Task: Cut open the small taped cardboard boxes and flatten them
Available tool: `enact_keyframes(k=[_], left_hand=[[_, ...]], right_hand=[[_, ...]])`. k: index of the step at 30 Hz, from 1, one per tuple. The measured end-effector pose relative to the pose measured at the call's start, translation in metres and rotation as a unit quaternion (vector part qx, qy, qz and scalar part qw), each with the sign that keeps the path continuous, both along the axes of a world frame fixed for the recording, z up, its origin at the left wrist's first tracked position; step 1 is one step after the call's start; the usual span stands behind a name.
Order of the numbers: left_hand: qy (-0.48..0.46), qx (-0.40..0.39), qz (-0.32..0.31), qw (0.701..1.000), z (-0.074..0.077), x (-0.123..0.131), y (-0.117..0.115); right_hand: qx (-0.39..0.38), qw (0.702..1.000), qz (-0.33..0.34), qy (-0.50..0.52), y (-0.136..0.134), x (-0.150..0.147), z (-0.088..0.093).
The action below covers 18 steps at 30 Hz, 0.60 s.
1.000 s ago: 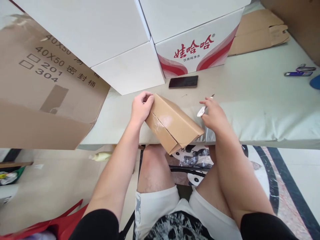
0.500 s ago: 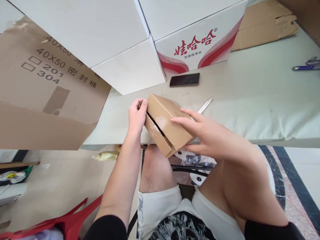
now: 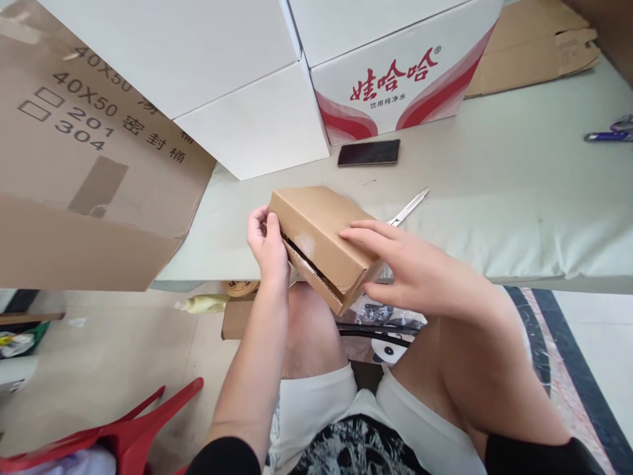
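A small brown cardboard box (image 3: 321,231) is tilted over the table's front edge above my knees. A dark gap runs along its near side under the lid panel. My left hand (image 3: 270,244) grips the box's left corner, thumb on the near face and the other fingers curled behind. Across the right end lies my right hand (image 3: 405,264), its fingers on the top face and its thumb by the near right corner. Behind the right fingers a pair of scissors (image 3: 408,208) lies on the table, blades pointing away to the right and handles hidden.
A black phone (image 3: 368,153) lies before the stacked white cartons (image 3: 277,125). On the left stands a large cardboard carton (image 3: 99,178). Flattened cardboard (image 3: 524,53) and a purple pen (image 3: 608,136) are at the right of the cloth-covered table (image 3: 519,191). A red stool (image 3: 143,422) stands lower left.
The box has turned so that its top face shows more, and its far left corner has shifted left. My right fingers have come down onto the top face.
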<state>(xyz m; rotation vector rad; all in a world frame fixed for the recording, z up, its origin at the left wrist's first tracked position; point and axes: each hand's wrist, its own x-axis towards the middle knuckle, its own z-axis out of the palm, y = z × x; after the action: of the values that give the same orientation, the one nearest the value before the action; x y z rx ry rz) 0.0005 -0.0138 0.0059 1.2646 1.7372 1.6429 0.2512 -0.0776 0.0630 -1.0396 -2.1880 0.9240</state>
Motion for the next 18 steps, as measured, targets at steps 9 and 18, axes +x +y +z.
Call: enact_keyframes(k=[9,18], left_hand=[[0.02,-0.009,0.009,1.0,0.006,0.011,0.005],[0.006,0.032,-0.028,0.999,0.003,0.019,-0.016]], right_hand=[[0.035,0.999,-0.033,0.016,-0.001,-0.006,0.003],[0.019,0.951,-0.291,0.105,0.016,0.005,-0.016]])
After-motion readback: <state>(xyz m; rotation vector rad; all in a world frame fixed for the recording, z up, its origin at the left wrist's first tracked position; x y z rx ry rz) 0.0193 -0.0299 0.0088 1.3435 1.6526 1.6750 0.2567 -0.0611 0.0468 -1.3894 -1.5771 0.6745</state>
